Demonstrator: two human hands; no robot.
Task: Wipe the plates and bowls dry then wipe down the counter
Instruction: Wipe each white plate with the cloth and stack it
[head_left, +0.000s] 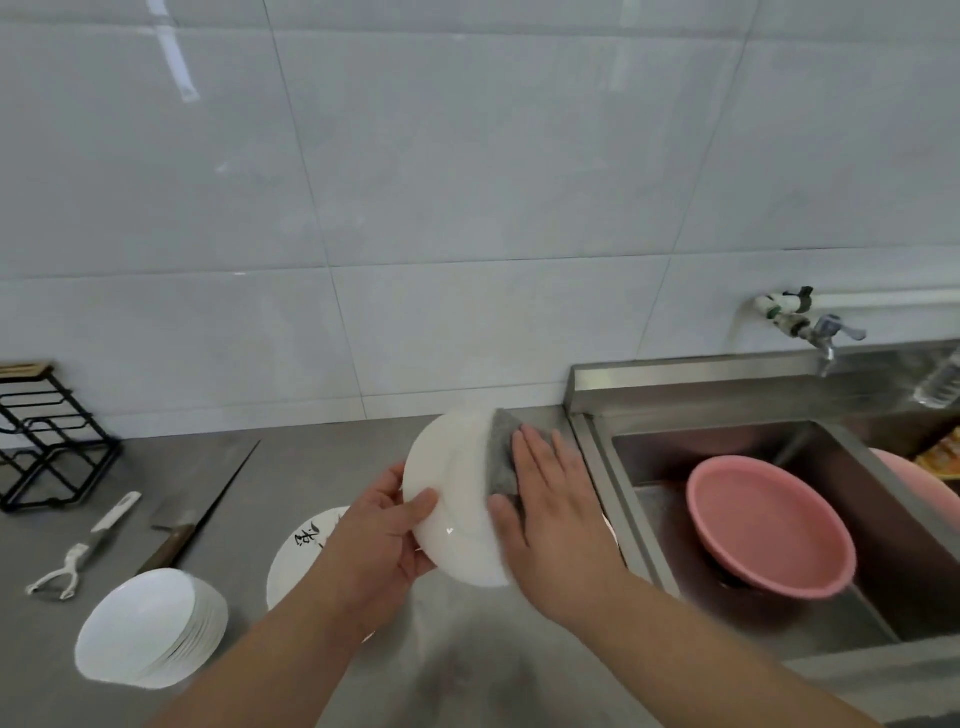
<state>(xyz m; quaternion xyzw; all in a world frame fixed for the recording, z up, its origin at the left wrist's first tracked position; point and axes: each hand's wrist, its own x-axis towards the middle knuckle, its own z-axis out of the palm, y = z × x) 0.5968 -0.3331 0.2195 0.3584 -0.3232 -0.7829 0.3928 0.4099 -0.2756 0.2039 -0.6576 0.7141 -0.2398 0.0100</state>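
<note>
Where the worktop (322, 462) lies nearest, a stack of white bowls (150, 629) sits at the left, tipped a little to one side. Past it, both forearms reach forward to a plain white plate (457, 499), glossy and round, with a broad rim. It is held tilted above the worktop, its face turned toward the person, just left of the sink (608, 499). The left hand (387, 540) grips the plate's left edge, thumb curled over the face and fingers behind. The right hand (550, 514) lies flat with straight fingers, pressing a grey cloth (504, 457) against the plate's right side; the cloth's upper corner shows beyond the fingertips. Under the left wrist a second plate with black brushwork, the printed plate (306, 551), lies flat on the worktop. Farther left lie a knife (176, 535) and a white peeler (78, 556). A pink basin (769, 525) leans in the sink. At the wall stand a black rack (47, 436) and, to the right, a tap (821, 332).
</note>
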